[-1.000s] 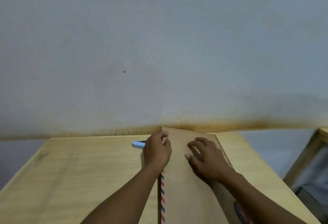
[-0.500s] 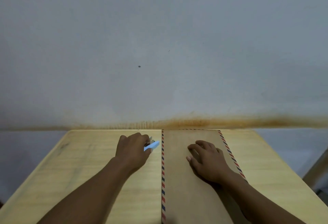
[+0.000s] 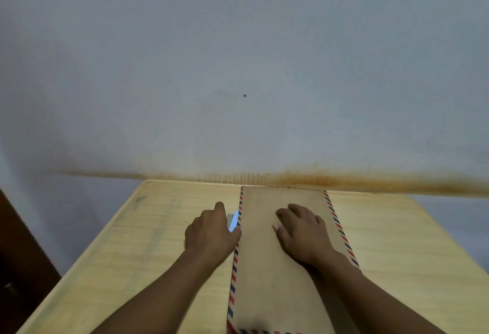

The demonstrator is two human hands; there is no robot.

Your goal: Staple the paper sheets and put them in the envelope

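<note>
A long brown envelope [image 3: 277, 275] with red and blue striped edges lies flat on the wooden table [image 3: 137, 249], running from the near edge to the wall. My right hand [image 3: 301, 230] rests palm down on its upper half, fingers loosely bent. My left hand [image 3: 211, 230] is just left of the envelope's left edge and grips a small light blue stapler [image 3: 234, 221], which points away from me along that edge. No loose paper sheets are visible.
A grey wall [image 3: 238, 82] with a rusty stain along its base stands right behind the table's far edge. Dark floor and a dark object lie at the lower left. Bare table surface extends left and right of the envelope.
My left hand left the envelope's top corner, picked up the blue stapler and brought it against the envelope's left edge. The right hand stayed on the envelope. The view shifted.
</note>
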